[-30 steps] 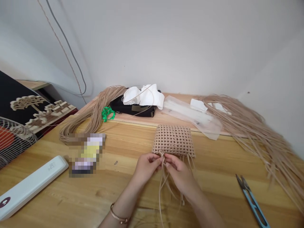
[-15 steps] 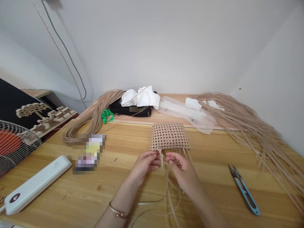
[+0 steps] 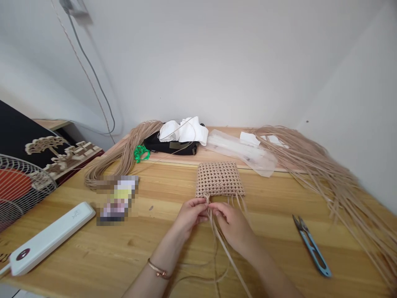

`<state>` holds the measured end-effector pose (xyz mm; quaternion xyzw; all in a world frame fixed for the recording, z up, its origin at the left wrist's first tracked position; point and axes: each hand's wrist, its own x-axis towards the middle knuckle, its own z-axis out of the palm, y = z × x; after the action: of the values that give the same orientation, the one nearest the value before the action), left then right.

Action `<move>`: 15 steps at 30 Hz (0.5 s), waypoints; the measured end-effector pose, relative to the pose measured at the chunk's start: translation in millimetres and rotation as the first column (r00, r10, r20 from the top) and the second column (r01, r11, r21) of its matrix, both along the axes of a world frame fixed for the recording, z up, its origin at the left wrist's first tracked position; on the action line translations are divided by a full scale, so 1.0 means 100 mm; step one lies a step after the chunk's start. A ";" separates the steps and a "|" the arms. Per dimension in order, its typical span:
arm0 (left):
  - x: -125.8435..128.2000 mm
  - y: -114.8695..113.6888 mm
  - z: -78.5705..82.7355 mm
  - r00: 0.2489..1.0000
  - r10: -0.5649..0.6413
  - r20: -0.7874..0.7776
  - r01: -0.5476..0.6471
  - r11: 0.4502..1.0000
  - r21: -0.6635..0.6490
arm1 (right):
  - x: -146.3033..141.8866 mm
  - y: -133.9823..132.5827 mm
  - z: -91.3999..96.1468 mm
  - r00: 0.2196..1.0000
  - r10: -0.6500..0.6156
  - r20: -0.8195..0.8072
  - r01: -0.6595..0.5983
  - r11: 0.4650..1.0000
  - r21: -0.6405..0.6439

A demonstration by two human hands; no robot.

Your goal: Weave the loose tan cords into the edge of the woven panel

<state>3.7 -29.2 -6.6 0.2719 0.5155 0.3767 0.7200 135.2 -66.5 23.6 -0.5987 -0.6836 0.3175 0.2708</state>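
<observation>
A tan woven piece [image 3: 219,178] of knotted cord lies flat on the wooden table. Loose cords [image 3: 228,252] hang from its near edge and run toward me. My left hand [image 3: 192,213] pinches the cords just below the near left corner, thumb and fingers closed on them. Close against it, my right hand [image 3: 229,221] has its fingers closed on the same cords from the right side. A small knot or loop [image 3: 206,198] sits between the fingertips and the woven edge. More strands [image 3: 240,200] trail from the near right corner.
Blue-handled thread snips [image 3: 312,246] lie at the right. Bundles of tan cord spread at back left [image 3: 124,155] and right [image 3: 316,161]. A black pouch [image 3: 170,147] with white paper and a plastic bag [image 3: 245,153] stand behind. A white power strip [image 3: 51,238] and blurred phone [image 3: 118,200] lie left.
My right hand has moved left and its fingers have closed in next to my left hand. The loose cords now slant to the right. The view has shifted slightly.
</observation>
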 end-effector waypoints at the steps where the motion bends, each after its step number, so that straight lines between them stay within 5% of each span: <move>1: 0.01 0.00 0.00 1.000 0.006 -0.020 -0.006 1.000 0.004 | 0.00 0.01 0.00 0.999 0.016 0.032 -0.016 1.000 0.004; 15: 0.06 0.05 -0.02 0.993 0.008 -0.114 -0.002 0.998 0.056 | 0.07 0.05 0.06 0.893 0.089 0.441 -0.094 0.996 -0.011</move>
<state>9.6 -24.6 -8.3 0.3116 0.5456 0.3767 0.6806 142.1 -61.5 29.8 -0.6208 -0.7563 0.1823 0.0969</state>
